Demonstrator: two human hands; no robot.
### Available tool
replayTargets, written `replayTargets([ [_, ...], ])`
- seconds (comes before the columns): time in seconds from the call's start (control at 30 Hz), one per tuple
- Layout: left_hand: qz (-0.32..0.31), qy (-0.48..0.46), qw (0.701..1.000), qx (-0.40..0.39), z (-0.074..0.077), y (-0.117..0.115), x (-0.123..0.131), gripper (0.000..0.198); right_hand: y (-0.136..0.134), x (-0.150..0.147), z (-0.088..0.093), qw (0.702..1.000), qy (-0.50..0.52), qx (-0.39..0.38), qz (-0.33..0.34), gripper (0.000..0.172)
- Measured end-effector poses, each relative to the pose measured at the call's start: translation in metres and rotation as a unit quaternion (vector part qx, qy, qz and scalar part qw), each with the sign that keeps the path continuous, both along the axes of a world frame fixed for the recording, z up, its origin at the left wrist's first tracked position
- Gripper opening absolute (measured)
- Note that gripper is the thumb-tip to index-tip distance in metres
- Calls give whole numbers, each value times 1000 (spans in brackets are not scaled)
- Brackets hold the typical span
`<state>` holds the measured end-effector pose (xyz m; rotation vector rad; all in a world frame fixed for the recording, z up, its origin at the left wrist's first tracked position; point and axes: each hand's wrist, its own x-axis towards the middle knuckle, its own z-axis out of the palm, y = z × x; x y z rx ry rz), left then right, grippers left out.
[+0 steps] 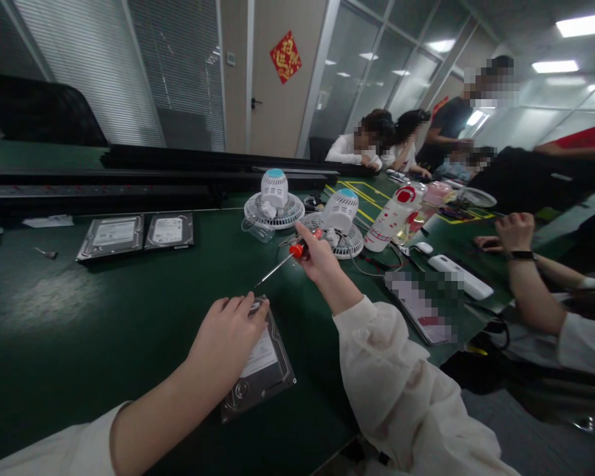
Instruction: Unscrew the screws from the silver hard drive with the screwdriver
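A hard drive (280,362) with a white label lies on the green table in front of me, label side up. My left hand (228,337) rests over its left and far part, the bent fingers gripping it near the far edge. My right hand (322,261) is closed around the red and black handle of a screwdriver (274,271), index finger stretched along the handle. The thin shaft slants down to the left, its tip close to my left fingertips at the drive's far end. Whether the tip touches a screw is too small to tell.
Two more hard drives (112,236) lie back left, near a small metal piece (46,252). Two white fans (274,198), a white bottle (389,221), a phone (419,307) and a white power strip (461,276) stand or lie beyond and right. A co-worker's arm (535,284) is at right.
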<state>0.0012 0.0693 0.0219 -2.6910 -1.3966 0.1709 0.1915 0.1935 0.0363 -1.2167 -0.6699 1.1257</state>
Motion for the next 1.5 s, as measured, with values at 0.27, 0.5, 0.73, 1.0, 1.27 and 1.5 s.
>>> replayTargets([
  [0.27, -8, -4, 1000, 10, -1, -1, -1, 57, -7, 6, 9, 996, -13, 82, -31, 51],
  [0.5, -17, 7, 1000, 5, 4, 0, -1, 63, -14, 1, 14, 992, -17, 119, -36, 49],
  [0.73, -41, -5, 999, 9, 2, -1, -2, 65, -21, -5, 18, 983, -48, 171, -50, 67],
  [1.0, -40, 17, 998, -36, 5, -11, 5, 74, -26, -2, 22, 927, -120, 348, -65, 57],
  [1.27, -28, 30, 997, -67, 12, -16, 10, 72, -45, -9, 28, 845, -224, 483, -49, 42],
  [1.5, -43, -8, 999, -8, 2, -15, 6, 60, -47, -17, 22, 793, -291, 533, -52, 38],
])
